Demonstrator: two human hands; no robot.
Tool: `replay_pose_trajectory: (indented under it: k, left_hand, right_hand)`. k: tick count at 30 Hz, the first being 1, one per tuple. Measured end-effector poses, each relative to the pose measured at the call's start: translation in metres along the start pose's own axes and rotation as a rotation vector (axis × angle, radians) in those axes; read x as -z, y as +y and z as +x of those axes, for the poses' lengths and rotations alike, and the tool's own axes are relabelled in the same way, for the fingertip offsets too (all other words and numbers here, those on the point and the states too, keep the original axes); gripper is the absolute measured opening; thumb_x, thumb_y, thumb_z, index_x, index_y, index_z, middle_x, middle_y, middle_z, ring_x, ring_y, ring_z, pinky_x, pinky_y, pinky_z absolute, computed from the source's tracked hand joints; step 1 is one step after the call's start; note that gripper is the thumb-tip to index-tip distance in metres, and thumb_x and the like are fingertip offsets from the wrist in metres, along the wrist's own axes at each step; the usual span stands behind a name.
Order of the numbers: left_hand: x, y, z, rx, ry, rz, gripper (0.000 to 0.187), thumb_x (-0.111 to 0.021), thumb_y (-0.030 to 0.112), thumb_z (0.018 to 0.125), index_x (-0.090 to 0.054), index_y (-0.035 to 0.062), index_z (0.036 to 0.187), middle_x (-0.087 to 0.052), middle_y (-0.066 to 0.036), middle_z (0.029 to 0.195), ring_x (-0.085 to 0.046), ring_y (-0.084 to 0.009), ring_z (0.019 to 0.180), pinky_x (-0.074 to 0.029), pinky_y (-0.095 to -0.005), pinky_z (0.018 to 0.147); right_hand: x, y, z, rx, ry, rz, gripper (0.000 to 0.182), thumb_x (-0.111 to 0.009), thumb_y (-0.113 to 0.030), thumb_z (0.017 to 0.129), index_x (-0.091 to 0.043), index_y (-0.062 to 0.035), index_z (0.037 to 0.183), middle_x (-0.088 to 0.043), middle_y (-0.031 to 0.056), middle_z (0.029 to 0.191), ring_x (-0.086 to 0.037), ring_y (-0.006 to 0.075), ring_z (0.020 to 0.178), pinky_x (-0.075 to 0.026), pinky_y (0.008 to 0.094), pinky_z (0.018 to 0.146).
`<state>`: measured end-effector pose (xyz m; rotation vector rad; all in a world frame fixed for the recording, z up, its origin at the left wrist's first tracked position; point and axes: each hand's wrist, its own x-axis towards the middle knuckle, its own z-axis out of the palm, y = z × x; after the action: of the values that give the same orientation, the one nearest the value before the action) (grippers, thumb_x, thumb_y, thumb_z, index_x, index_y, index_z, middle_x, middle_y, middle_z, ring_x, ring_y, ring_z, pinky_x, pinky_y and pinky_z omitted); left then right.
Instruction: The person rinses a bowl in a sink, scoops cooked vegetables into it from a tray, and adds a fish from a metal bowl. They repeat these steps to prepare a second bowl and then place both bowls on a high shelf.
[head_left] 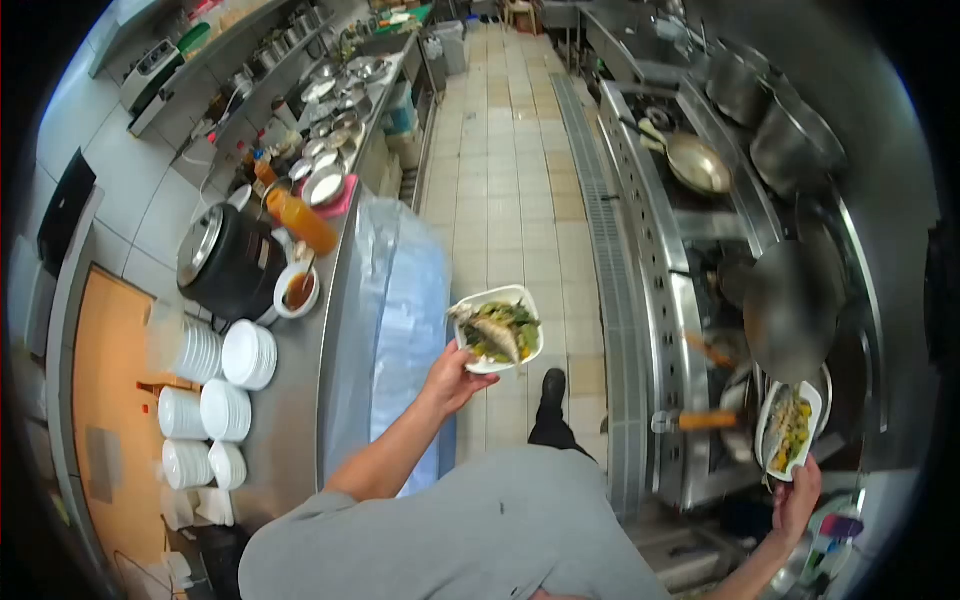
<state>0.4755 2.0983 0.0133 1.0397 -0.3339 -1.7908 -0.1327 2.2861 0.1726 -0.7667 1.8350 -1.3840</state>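
Observation:
My left hand (456, 380) grips the lower left edge of a white bowl (538, 352), holding it out over the tiled floor. A piece of fish (497, 338) lies in it on green and yellow vegetables. At the far right, my right hand (797, 493) is closed on the near end of a second white dish (812, 396). Fish and chopped yellow-green vegetables (790, 438) fill that one too. This second dish overlaps the pans at the near end of the stove. Both dishes are tipped a little toward the camera.
Left, a steel counter (290, 400) carries stacked white bowls (226, 410), a black soup warmer (230, 262), a sauce bowl (298, 290) and an orange bottle (303, 222). Right, the stove (640, 290) holds a frying pan (698, 165) and a wooden-handled pan (705, 421). A tiled aisle (500, 180) runs between.

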Motion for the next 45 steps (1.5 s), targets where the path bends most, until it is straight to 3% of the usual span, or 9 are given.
replay_pose_trajectory:
  k: [3, 8, 15, 21, 25, 31, 33, 38, 45]
  left_hand:
    - [0.009, 0.049, 0.047, -0.044, 0.093, -0.042, 0.055, -0.053, 0.005, 0.088, -0.044, 0.0146, 0.141, -0.066, -0.015, 0.119, -0.072, -0.0304, 0.078, -0.061, -0.051, 0.076]
    - [0.017, 0.133, 0.115, -0.156, 0.218, -0.125, 0.053, -0.054, 0.007, 0.089, -0.045, 0.0135, 0.14, -0.068, -0.017, 0.116, -0.072, -0.0325, 0.076, -0.062, -0.0533, 0.079]
    - [0.033, 0.243, 0.245, -0.282, 0.36, -0.219, 0.05, -0.054, 0.008, 0.089, -0.046, 0.012, 0.139, -0.069, -0.019, 0.115, -0.073, -0.0338, 0.079, -0.061, -0.0557, 0.081]
    - [0.045, 0.367, 0.387, -0.317, 0.373, -0.27, 0.048, -0.056, 0.007, 0.089, -0.047, 0.0082, 0.136, -0.07, -0.019, 0.114, -0.074, -0.0329, 0.078, -0.064, -0.0526, 0.08]
    - [0.052, 0.471, 0.499, -0.295, 0.333, -0.29, 0.053, -0.053, 0.006, 0.09, -0.044, 0.0095, 0.142, -0.069, -0.019, 0.118, -0.075, -0.0362, 0.083, -0.065, -0.0517, 0.078]
    - [0.032, 0.621, 0.685, -0.32, 0.224, -0.232, 0.047, -0.054, 0.007, 0.091, -0.05, 0.0068, 0.138, -0.071, -0.02, 0.112, -0.075, -0.0317, 0.079, -0.066, -0.0493, 0.077]
    - [0.007, 0.661, 0.746, -0.375, 0.262, -0.229, 0.044, -0.059, 0.01, 0.091, -0.053, 0.0033, 0.134, -0.072, -0.018, 0.111, -0.076, -0.0295, 0.084, -0.067, -0.0457, 0.077]
    - [-0.02, 0.749, 0.886, -0.366, 0.35, -0.289, 0.047, -0.055, 0.009, 0.091, -0.051, 0.0061, 0.137, -0.071, -0.019, 0.115, -0.076, -0.0299, 0.081, -0.066, -0.0486, 0.082]
    - [-0.041, 0.894, 1.043, -0.475, 0.467, -0.307, 0.041, -0.06, 0.009, 0.089, -0.056, 0.0009, 0.129, -0.074, -0.021, 0.107, -0.077, -0.0298, 0.082, -0.068, -0.0491, 0.078]
  right_hand:
    - [-0.115, -0.077, 0.099, 0.057, -0.1, -0.043, 0.038, -0.05, -0.013, 0.094, -0.064, 0.0024, 0.125, -0.07, 0.0026, 0.083, -0.047, 0.0025, 0.044, -0.036, 0.0187, 0.036]
    - [-0.295, -0.181, 0.253, 0.073, -0.529, -0.063, 0.036, -0.049, -0.009, 0.089, -0.065, 0.0066, 0.118, -0.067, 0.0035, 0.077, -0.049, 0.0052, 0.042, -0.039, 0.0206, 0.036]
    - [-0.553, -0.236, 0.436, 0.069, -0.755, -0.033, 0.034, -0.046, -0.004, 0.09, -0.066, 0.0044, 0.117, -0.069, 0.0047, 0.079, -0.053, 0.0066, 0.046, -0.042, 0.0223, 0.037]
    - [-0.742, -0.244, 0.553, 0.018, -0.727, 0.059, 0.033, -0.047, -0.004, 0.091, -0.067, 0.0039, 0.117, -0.068, 0.0039, 0.075, -0.054, 0.0069, 0.046, -0.044, 0.0228, 0.038]
    - [-0.828, -0.251, 0.625, -0.026, -0.704, 0.098, 0.031, -0.047, -0.004, 0.092, -0.067, 0.0028, 0.115, -0.068, 0.0044, 0.074, -0.055, 0.0079, 0.047, -0.044, 0.0229, 0.038]
    - [-0.936, -0.222, 0.78, 0.031, -0.582, 0.06, 0.024, -0.051, -0.008, 0.093, -0.069, 0.0013, 0.105, -0.065, 0.0042, 0.068, -0.053, 0.0099, 0.042, -0.042, 0.0266, 0.036]
    - [-0.987, -0.246, 0.823, -0.048, -0.559, -0.086, 0.03, -0.048, -0.008, 0.094, -0.069, 0.003, 0.112, -0.065, 0.0042, 0.069, -0.053, 0.0086, 0.044, -0.042, 0.0257, 0.037]
    - [-1.115, -0.29, 0.956, -0.026, -0.649, -0.109, 0.028, -0.047, -0.007, 0.094, -0.069, 0.002, 0.109, -0.064, 0.0037, 0.069, -0.052, 0.0089, 0.044, -0.042, 0.026, 0.038]
    - [-1.36, -0.406, 1.123, 0.062, -0.8, -0.161, 0.034, -0.042, -0.005, 0.093, -0.069, 0.001, 0.112, -0.066, 0.0035, 0.074, -0.052, 0.0078, 0.048, -0.043, 0.0257, 0.041]
